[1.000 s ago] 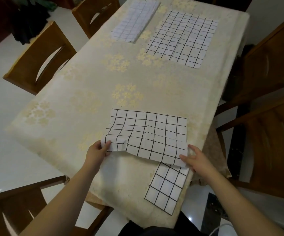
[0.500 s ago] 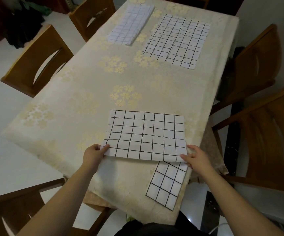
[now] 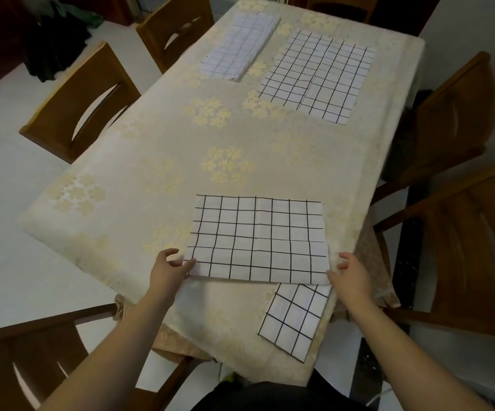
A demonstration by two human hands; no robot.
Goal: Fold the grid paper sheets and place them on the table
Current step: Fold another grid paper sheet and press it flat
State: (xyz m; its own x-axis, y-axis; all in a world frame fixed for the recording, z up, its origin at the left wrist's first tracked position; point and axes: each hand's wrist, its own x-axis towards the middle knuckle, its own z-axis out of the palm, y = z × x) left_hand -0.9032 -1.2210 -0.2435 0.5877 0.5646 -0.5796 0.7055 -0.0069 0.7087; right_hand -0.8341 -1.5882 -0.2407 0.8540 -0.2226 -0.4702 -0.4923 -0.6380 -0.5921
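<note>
Sheet in hand: white paper sheet with a black grid [image 3: 258,240], lying flat on the cream floral tablecloth [image 3: 151,161] near the front edge of the table, doubled over by the look of its layered near edge.
Left hand: left hand [image 3: 167,269] at the sheet's near left corner, fingertips touching the edge, fingers loosely curved; no firm pinch visible.
Right hand: right hand [image 3: 350,272] just beside the near right corner, fingers spread and relaxed; contact with the paper cannot be confirmed.
Step in hand: judged as squaring up or releasing the sheet at a fold.
Next move: likely pressing the crease flat, or a further fold; that calls for matched corners and even pressure from both hands.
Other sheets: a second grid sheet [image 3: 295,318] droops over the table edge, partly under the first; a wide grid sheet [image 3: 317,75] and a narrow folded faint-grid stack [image 3: 240,44] lie at the far end.
Hard to make out: layer count of each sheet; the underside of the front sheet; the wooden chairs [image 3: 80,99] are cut off by the frame.
</note>
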